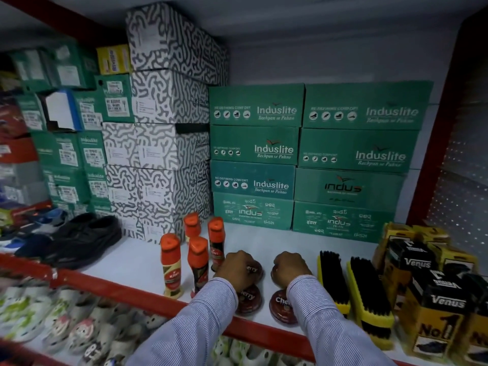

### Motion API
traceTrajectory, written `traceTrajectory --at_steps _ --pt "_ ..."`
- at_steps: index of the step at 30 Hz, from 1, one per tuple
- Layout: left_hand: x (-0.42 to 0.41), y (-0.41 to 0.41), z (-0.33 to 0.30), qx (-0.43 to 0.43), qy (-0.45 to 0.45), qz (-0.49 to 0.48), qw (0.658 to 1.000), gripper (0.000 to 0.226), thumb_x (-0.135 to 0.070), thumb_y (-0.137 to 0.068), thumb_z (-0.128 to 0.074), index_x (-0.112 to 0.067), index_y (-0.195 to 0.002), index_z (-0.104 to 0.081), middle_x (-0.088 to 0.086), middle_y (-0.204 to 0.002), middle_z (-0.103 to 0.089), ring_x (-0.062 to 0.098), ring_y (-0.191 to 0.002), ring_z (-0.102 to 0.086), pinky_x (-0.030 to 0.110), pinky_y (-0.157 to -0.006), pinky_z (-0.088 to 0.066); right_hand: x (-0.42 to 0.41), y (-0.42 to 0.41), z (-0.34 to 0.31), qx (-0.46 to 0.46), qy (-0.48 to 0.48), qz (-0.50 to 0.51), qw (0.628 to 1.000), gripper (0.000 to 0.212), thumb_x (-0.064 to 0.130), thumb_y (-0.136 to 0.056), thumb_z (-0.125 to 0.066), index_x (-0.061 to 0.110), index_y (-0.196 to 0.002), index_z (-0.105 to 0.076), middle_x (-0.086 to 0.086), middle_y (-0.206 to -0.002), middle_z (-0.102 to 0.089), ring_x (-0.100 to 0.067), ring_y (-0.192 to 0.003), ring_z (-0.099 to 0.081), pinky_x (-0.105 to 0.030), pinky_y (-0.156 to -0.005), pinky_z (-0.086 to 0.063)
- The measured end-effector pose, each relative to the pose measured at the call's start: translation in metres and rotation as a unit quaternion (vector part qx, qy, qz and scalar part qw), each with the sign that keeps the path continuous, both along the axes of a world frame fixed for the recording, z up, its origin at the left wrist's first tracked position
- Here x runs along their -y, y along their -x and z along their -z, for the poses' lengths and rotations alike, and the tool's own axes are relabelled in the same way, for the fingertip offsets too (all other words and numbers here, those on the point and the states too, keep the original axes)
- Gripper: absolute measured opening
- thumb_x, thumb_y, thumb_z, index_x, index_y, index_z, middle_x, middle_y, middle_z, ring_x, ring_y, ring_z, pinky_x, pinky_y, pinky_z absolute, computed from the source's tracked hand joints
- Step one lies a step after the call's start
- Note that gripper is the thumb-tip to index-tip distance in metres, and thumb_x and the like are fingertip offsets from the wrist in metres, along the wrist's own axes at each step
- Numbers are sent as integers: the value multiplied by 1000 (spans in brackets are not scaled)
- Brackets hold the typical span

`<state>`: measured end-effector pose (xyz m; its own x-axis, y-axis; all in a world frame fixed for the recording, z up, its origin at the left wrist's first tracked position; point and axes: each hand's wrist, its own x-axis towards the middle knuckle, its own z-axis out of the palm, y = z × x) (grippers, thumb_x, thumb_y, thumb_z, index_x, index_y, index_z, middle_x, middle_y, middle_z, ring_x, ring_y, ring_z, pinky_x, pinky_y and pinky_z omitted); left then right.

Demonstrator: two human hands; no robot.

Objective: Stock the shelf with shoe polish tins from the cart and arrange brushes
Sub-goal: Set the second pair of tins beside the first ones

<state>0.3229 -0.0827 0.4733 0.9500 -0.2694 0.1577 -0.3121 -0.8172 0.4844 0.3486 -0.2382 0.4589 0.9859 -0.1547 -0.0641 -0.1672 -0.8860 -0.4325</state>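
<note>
— Four shoe polish tins (281, 305) are seen on the white shelf (126, 260), in two rows of two near its red front edge. What is held?

— The left hand (239, 268) is curled down over the back left tin (254, 269), and the right hand (289, 268) is curled over the back right one, which is mostly hidden; whether either is truly gripped cannot be told.

— What is crowded around them?

— Four orange-capped polish bottles (198, 262) are stood just to the left, one nearly touching the left hand. Two yellow-backed brushes (369, 294) are laid just to the right, with yellow Venus boxes (433, 307) beyond. Green shoe boxes (303, 154) are stacked behind, and black shoes (81, 241) are set far left.
</note>
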Motion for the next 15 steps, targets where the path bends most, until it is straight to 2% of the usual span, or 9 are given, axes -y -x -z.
traceTrajectory --at_steps 2,5,9,12,15 --pt "0 -2 2 8 20 -3 1000 24 -29 -85 -68 -25 -106 -76 5 -113 -74 24 -108 -66 19 -82 -44 2 -8 6 2 1 4 1000 31 16 -77 -56 7 -104 -68 -19 -119 -65 -35 -113 -59 -34 -92 -53" --pt "0 -4 4 6 35 -4 999 24 -29 -84 -69 -25 -106 -77 4 -114 -74 22 -108 -67 14 -81 -38 2 -13 10 2 -7 7 1000 31 16 -76 -58 7 -103 -68 -20 -116 -66 -34 -112 -59 -32 -89 -52" --pt "0 -4 4 4 32 6 999 24 -28 -83 -68 -25 -105 -77 3 -113 -75 22 -107 -67 16 -84 -42 1 -6 8 15 -19 0 1000 30 18 -76 -58 8 -102 -69 -19 -114 -67 -34 -110 -60 -32 -88 -52" --pt "-2 3 -1 16 31 20 999 23 -25 -84 -70 -20 -105 -76 7 -112 -75 25 -108 -67 23 -89 -47 1 18 -10 41 -31 -17 999 31 15 -81 -58 5 -109 -67 -18 -119 -65 -35 -116 -57 -33 -95 -51" --pt "-8 17 -10 52 33 18 998 26 -20 -83 -71 -13 -109 -73 12 -115 -72 28 -110 -64 23 -89 -45 4 48 -27 85 -27 -28 996 28 14 -84 -59 2 -107 -69 -18 -114 -68 -36 -113 -59 -38 -95 -51"
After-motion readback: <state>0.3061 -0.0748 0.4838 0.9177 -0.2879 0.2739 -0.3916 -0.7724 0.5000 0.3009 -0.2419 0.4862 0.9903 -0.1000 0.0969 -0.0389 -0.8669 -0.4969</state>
